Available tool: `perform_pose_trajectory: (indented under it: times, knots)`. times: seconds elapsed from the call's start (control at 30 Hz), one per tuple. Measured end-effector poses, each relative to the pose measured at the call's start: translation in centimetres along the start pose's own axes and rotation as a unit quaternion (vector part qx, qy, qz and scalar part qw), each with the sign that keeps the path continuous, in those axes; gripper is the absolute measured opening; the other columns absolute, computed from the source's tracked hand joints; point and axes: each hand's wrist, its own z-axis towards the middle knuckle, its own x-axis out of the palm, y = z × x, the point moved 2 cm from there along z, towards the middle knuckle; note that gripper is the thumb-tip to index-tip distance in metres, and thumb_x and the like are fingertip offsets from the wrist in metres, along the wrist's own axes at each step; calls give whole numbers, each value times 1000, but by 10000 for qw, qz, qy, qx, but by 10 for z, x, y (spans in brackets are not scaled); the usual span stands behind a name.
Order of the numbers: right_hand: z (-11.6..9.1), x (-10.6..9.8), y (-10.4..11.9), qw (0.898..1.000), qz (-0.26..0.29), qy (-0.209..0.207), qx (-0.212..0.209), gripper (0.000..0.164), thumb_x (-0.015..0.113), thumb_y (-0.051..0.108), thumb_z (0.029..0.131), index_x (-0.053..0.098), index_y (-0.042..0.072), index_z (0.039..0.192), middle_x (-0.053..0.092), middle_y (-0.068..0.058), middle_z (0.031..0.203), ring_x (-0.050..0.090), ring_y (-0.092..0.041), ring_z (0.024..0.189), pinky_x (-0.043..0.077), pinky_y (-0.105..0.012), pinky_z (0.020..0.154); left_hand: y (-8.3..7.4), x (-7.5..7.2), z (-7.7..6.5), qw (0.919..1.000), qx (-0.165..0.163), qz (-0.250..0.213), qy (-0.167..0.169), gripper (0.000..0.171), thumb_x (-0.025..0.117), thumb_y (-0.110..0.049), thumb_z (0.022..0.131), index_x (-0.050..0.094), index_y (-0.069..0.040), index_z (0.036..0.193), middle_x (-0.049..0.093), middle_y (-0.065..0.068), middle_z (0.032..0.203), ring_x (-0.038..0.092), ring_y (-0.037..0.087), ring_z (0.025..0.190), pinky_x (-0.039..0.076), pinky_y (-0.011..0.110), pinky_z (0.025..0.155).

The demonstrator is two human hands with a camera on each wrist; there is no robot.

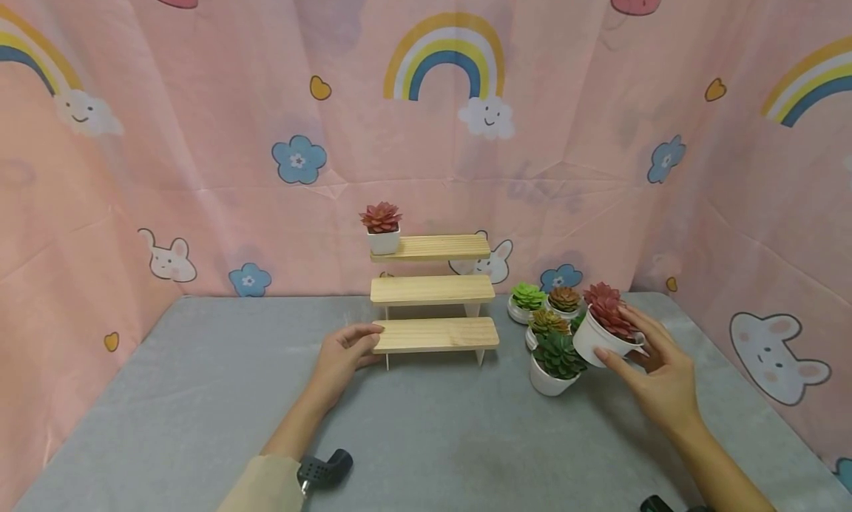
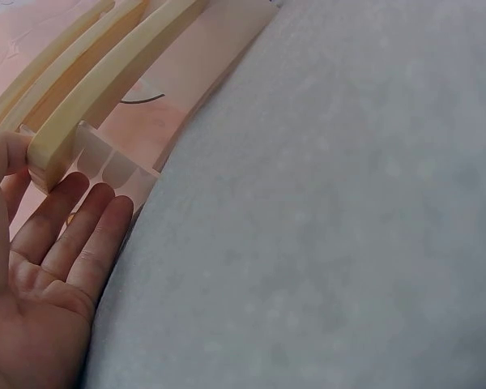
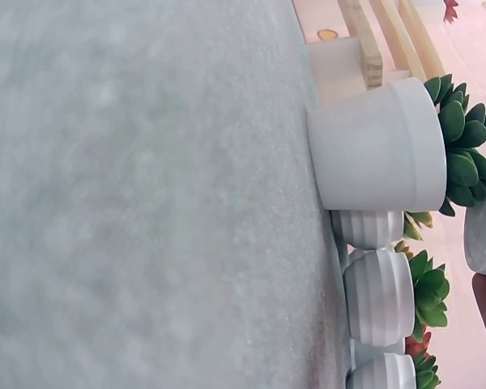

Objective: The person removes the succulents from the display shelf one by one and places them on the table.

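My right hand (image 1: 659, 379) grips a white cup-shaped pot (image 1: 594, 342) with a red succulent (image 1: 604, 308) in it. The pot is tilted, raised beside the other potted succulents; in the right wrist view only a fingertip and part of this pot (image 3: 484, 231) show at the edge. At the left end of the three-step wooden stand (image 1: 435, 334), my left hand (image 1: 341, 355) holds the lowest board. Up close, the left wrist view has this hand (image 2: 44, 284) with thumb side at the board end (image 2: 57, 150) and several fingers reaching under it by the clear support (image 2: 117, 158).
A small red succulent in a square white pot (image 1: 383, 240) stands at the left of the top board (image 1: 446, 247). Right of the stand, several white-potted succulents cluster, a dark green one (image 1: 558, 356) frontmost. A pink patterned curtain (image 1: 426, 149) backs the grey tabletop (image 1: 200, 408).
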Motion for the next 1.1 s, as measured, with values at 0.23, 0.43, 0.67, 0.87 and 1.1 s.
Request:
perform_pose_trajectory:
  times: [0.23,0.43,0.67,0.87,1.1]
  knots:
    - [-1,0,-1,10000,-30,2,3,75,76,-21,73,56,0,142,55,10,146,57,6,116,51,-1,79,0,0,0,10000,-25,-20,5,23,63,-12,97,71,-2,116,68,16,125,71,20,102,65,35,85]
    - [-1,0,-3,9999,-75,-22,87,75,77,-20,73,56,1,142,55,9,146,57,6,115,51,0,79,1,0,0,10000,-35,36,-5,23,63,-12,97,71,-2,117,68,16,126,70,20,103,65,35,86]
    - [-1,-1,-2,9997,-171,0,189,75,78,-18,74,57,4,142,54,7,147,55,6,118,51,0,79,1,-1,0,10000,-34,41,2,23,63,-12,98,71,-2,116,68,16,126,71,20,103,65,35,86]
    - [0,0,-2,9996,-176,-25,198,76,79,-18,73,57,4,142,54,9,147,55,7,119,50,0,79,2,-1,0,10000,-30,-4,19,23,63,-13,97,71,-2,117,68,16,126,70,20,103,65,35,86]
    - [-1,-1,-1,9987,-450,-60,250,74,80,-14,75,58,8,142,54,10,147,53,9,119,48,2,80,2,-2,1,10000,-63,-19,-4,23,63,-13,97,71,-2,116,68,16,126,70,19,104,65,35,86]
